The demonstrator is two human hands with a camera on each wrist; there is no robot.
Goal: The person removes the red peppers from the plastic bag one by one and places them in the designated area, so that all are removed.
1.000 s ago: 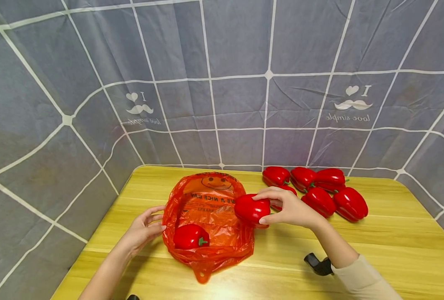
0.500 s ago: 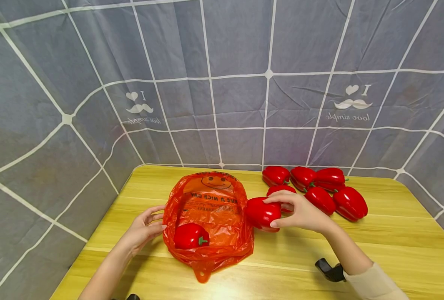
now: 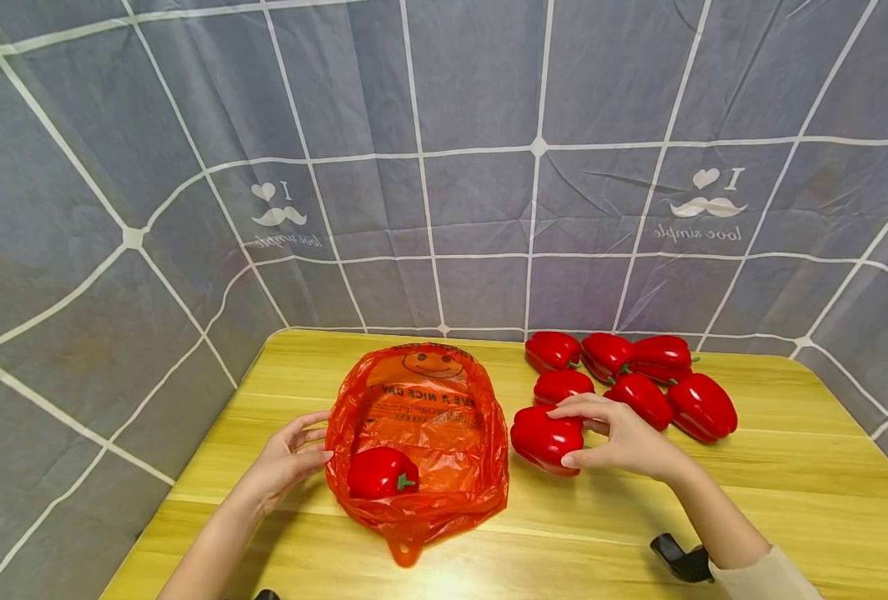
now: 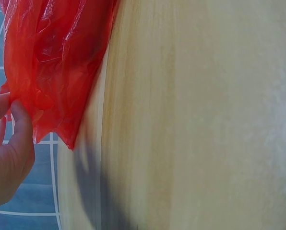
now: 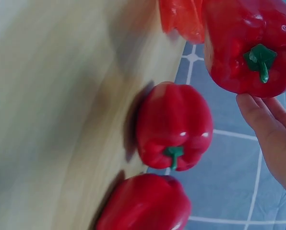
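Note:
A red bell pepper [image 3: 545,440] is in my right hand [image 3: 624,437], fingers over its far side and thumb on its near side. In the right wrist view the pepper's green stem [image 5: 260,60] faces the camera. My left hand [image 3: 293,458] pinches the left rim of an orange-red plastic bag [image 3: 444,508], as the left wrist view shows with its fingertips [image 4: 19,110] at the film. The bag stands with its mouth wide open. Inside, another red bell pepper [image 3: 382,472] lies at the lower left. A printed smiley face shows on the bag's inner back wall.
Several red bell peppers [image 3: 702,408] lie grouped at the back right of the wooden table [image 3: 789,492]. One pepper [image 3: 562,385] lies right behind the held one. A grey checked curtain [image 3: 474,208] hangs behind the table. A black strap piece [image 3: 679,558] sits by the right wrist.
My right hand has moved the held pepper to the right and slightly nearer me, from over the bag's right rim to beside the bag. The left hand and bag stay put.

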